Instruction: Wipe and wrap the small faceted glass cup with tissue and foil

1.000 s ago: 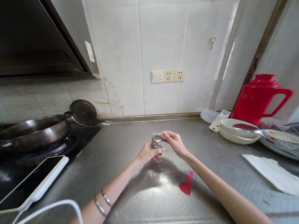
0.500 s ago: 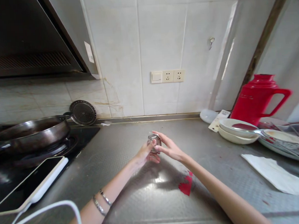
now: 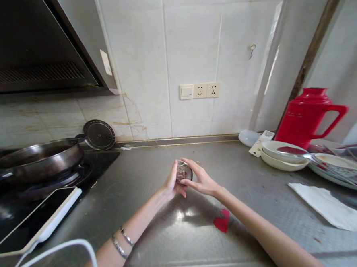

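Observation:
Over the middle of the steel counter [image 3: 161, 247], a small, round, see-through cup-like piece [image 3: 184, 172] with a greyish-brown tint is held between my two hands. Its round face points toward me; what exactly it is cannot be made out. My left hand [image 3: 171, 184] closes on its left side and underside, thumb upright along the edge. On the right, my right hand [image 3: 201, 178] grips the rim, fingers over the top and thumb at the lower front. A torn red scrap [image 3: 221, 221] lies on the counter below my right wrist.
To the left, a steel pan [image 3: 43, 158] sits on the black hob, with a phone [image 3: 32, 219] and white cable [image 3: 67, 244] nearer me. On the right stand a red thermos jug [image 3: 304, 117], stacked bowls [image 3: 285, 165] and a white paper napkin [image 3: 331, 206].
The round piece has been turned so that its face shows more fully. My left thumb has shifted from across its front to its left edge. My right hand stays on it.

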Available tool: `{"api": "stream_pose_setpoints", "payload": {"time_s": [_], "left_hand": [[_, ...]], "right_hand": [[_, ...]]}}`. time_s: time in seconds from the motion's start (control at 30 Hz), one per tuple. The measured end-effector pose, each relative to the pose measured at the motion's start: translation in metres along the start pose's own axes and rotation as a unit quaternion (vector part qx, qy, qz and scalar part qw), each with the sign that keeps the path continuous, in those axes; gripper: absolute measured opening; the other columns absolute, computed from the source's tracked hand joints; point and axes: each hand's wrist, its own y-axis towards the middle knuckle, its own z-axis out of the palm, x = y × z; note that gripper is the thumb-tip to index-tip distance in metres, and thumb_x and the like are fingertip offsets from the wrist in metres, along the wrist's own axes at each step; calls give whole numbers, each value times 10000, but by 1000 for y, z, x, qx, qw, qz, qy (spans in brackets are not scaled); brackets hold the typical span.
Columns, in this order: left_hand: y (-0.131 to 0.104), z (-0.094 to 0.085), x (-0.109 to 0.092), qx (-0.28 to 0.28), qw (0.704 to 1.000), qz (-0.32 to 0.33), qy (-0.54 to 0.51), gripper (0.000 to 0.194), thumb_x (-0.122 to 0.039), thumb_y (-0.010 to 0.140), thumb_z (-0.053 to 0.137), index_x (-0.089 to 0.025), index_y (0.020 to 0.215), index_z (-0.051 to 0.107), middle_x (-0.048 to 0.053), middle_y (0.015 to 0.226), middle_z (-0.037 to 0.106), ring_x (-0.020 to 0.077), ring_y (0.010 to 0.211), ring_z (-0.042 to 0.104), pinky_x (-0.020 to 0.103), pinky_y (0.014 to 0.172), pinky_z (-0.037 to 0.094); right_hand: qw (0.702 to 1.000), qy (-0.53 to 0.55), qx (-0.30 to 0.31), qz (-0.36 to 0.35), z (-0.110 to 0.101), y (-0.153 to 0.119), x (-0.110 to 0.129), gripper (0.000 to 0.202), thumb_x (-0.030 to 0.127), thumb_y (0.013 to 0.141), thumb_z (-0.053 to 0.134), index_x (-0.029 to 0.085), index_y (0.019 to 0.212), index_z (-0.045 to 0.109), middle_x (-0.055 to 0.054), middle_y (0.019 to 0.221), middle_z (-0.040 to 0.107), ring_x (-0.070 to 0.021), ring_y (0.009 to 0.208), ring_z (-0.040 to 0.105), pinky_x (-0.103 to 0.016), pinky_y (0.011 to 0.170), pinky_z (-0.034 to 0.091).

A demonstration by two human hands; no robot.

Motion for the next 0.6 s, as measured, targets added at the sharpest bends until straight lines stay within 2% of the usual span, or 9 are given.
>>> {"api": "stream_pose_setpoints", "payload": {"time_s": [0.07, 0.2, 0.33, 0.47, 0.53, 0.6], "left_hand": [[2, -2, 0, 10, 999, -29, -24, 724, -829, 743, 315, -156, 748, 581, -15, 472, 473, 114, 386, 469, 212, 329, 368], [5, -3, 0, 22, 998, -51, -38, 734, -811, 767, 229, -159, 722, 562, 46, 543, 591, 80, 321, 399, 192, 293, 230], [3, 0, 2, 34, 995, -80, -59, 733, -829, 735, 250, -157, 733, 543, 72, 575, 621, 62, 305, 348, 179, 306, 145], [1, 3, 5, 39, 992, -81, -83, 723, -845, 710, 287, -163, 700, 528, 45, 534, 577, 55, 309, 309, 178, 312, 119], [3, 4, 8, 14, 994, -69, -89, 700, -842, 713, 296, -176, 672, 506, -4, 473, 493, 54, 304, 281, 183, 314, 120], [5, 3, 11, -21, 998, -26, -57, 694, -842, 727, 268, -187, 663, 491, -44, 427, 393, 60, 301, 268, 195, 316, 153]], "right_hand": [[1000, -6, -12, -6, 2, -1, -1, 620, 390, 861, 606, 226, 1419, 388, -144, 1407, 484, -283, 1307, 451, -488, 1065, 397], [997, -24, -69, -19, 9, -2, -5, 422, 288, 942, 475, 253, 1363, 479, -99, 1335, 569, -236, 1251, 524, -431, 1032, 458], [991, -58, -115, -34, 13, -3, -6, 377, 200, 958, 413, 259, 1309, 538, -85, 1257, 630, -215, 1163, 600, -395, 973, 519], [987, -95, -109, -77, 12, -4, -1, 419, 146, 956, 393, 267, 1343, 503, -85, 1297, 601, -208, 1220, 553, -396, 1001, 506], [985, -104, -86, -105, 12, -4, 4, 452, 129, 954, 389, 263, 1380, 458, -87, 1321, 581, -208, 1261, 513, -406, 1027, 486], [984, -106, -59, -131, 13, -4, 10, 477, 118, 951, 393, 247, 1409, 420, -92, 1335, 568, -214, 1294, 474, -412, 1050, 466]]}}
